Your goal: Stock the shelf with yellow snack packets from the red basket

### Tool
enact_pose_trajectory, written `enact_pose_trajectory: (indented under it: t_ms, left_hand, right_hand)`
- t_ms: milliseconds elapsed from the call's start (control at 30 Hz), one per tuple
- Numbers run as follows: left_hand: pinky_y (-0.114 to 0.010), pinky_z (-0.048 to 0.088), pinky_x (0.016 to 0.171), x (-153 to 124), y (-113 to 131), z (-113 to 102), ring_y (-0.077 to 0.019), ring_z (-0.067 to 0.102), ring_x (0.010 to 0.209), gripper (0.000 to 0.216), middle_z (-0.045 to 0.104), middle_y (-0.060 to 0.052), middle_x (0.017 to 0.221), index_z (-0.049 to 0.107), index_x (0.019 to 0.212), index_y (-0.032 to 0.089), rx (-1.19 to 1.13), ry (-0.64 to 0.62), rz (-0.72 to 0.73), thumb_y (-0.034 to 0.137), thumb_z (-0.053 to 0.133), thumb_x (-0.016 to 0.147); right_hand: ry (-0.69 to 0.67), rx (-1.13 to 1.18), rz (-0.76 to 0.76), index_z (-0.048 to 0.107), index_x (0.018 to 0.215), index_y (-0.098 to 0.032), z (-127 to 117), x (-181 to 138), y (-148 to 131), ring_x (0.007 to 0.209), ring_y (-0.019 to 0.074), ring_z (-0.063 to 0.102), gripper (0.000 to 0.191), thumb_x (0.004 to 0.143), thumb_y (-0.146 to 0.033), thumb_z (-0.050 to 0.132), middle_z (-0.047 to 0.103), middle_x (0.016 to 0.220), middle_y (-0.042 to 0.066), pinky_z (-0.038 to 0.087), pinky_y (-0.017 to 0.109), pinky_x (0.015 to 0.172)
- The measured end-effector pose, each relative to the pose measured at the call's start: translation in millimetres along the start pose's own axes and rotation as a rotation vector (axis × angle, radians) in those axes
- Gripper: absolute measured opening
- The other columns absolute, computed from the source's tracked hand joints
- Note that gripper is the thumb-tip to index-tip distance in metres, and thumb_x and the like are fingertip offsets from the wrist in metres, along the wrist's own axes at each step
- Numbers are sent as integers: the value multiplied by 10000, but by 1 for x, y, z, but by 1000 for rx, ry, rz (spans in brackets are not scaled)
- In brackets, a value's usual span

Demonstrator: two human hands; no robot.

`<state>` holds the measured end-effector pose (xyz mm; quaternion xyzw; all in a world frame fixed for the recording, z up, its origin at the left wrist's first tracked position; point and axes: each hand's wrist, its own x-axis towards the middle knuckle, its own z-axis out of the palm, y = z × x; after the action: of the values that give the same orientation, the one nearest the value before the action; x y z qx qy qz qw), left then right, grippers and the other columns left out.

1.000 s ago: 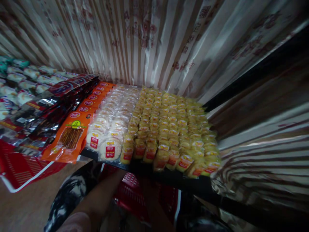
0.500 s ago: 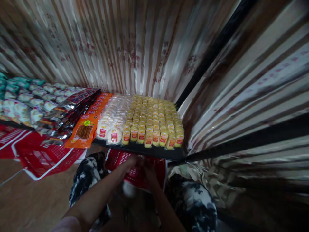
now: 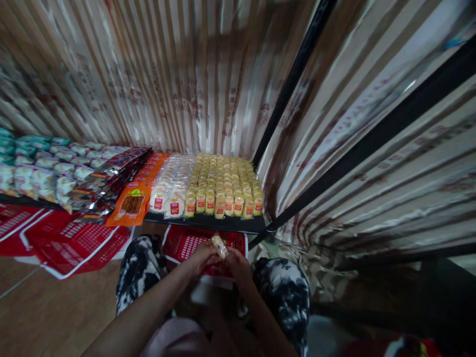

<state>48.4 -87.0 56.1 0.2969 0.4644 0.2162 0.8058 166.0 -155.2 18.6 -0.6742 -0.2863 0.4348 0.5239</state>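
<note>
My left hand (image 3: 201,259) and my right hand (image 3: 237,263) meet low in the middle of the view, above a red plastic basket (image 3: 182,243). Both close on a small pale snack packet (image 3: 219,246) held between them. Just beyond, a low black shelf (image 3: 223,224) carries rows of yellow snack packets (image 3: 226,186) and, to their left, round white cakes in clear wrap (image 3: 171,191). My knees in black-and-white trousers frame the basket.
Orange snack bags (image 3: 134,202) and dark foil packs (image 3: 104,178) lie further left on the shelf, with green-and-white packets (image 3: 33,163) beyond. Flat red baskets (image 3: 70,243) lie on the wooden floor. Striped patterned curtains hang behind and to the right, crossed by black bars (image 3: 293,79).
The view has pulled back and tilted up from the shelf. My hands have risen from the red basket and now hold a small packet between them.
</note>
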Motion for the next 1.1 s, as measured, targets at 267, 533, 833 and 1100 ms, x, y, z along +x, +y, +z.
enact_pose_trajectory:
  t_ms: [267, 533, 833, 1100]
  left_hand:
    - [-219, 516, 642, -13, -2, 8, -118, 618, 595, 224, 624, -59, 685, 595, 848, 87, -207, -9, -71, 304, 541, 825]
    - [-238, 497, 735, -22, 1, 14, -131, 625, 681, 147, 647, -92, 736, 600, 790, 81, -298, -70, -9, 179, 493, 815]
    - [-315, 462, 866, -34, 8, 15, -183, 638, 803, 160, 654, -107, 806, 602, 862, 91, -401, -232, 42, 198, 573, 746]
    - [-301, 494, 818, -31, 15, 19, -229, 637, 897, 307, 656, -164, 948, 590, 965, 69, -384, -295, 38, 289, 615, 752]
  right_hand:
    - [93, -422, -440, 625, 960, -205, -18, -29, -14, 869, 193, 602, 270, 751, -333, 514, 614, 980, 77, 498, 334, 790]
    - [210, -549, -565, 621, 1008, -213, -24, -32, -11, 1055, 213, 531, 274, 773, -276, 495, 522, 1156, 98, 447, 389, 925]
    - [220, -417, -630, 623, 985, -199, -27, -29, -22, 1076, 224, 528, 260, 807, -300, 464, 533, 1158, 119, 492, 384, 857]
    - [240, -441, -652, 647, 917, -197, -38, -18, -50, 1095, 210, 517, 249, 810, -270, 435, 531, 1174, 110, 419, 400, 949]
